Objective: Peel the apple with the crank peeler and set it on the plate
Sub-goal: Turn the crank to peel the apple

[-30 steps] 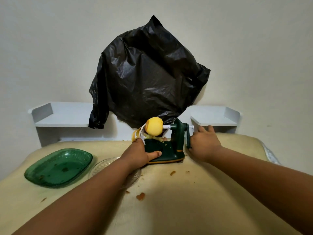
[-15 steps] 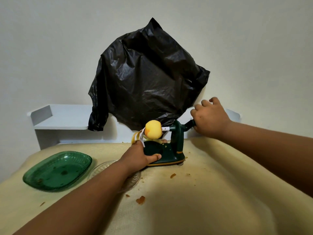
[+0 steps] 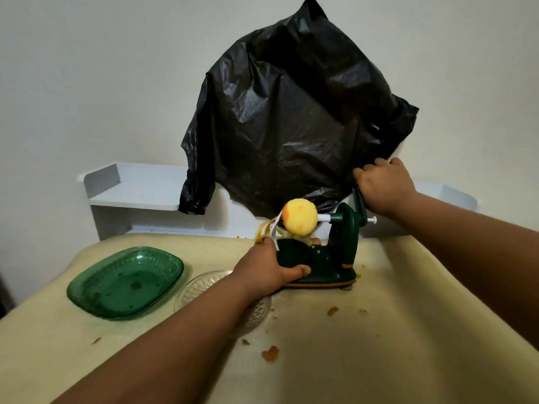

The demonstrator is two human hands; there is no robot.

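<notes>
A dark green crank peeler [image 3: 335,252] stands on the cloth-covered table. An apple [image 3: 302,217], mostly peeled and pale yellow with a patch of orange skin at its left end, is spiked on the peeler's white shaft. Curls of yellow peel [image 3: 264,230] hang at its left. My left hand [image 3: 268,268] grips the peeler's base, thumb along the front. My right hand [image 3: 383,185] is closed on the crank handle [image 3: 359,203], which points up above the shaft. A clear glass plate [image 3: 201,285] lies just left of the peeler, partly under my left forearm.
A green glass dish [image 3: 125,282] sits left of the clear plate. A black plastic bag [image 3: 291,118] hangs on the wall behind the peeler. White shelves [image 3: 137,189] flank it. Peel scraps [image 3: 269,353] lie on the beige cloth in front.
My right hand has carried the crank handle from low beside the peeler up to the top of its turn. The apple has rotated. My left hand stays on the base.
</notes>
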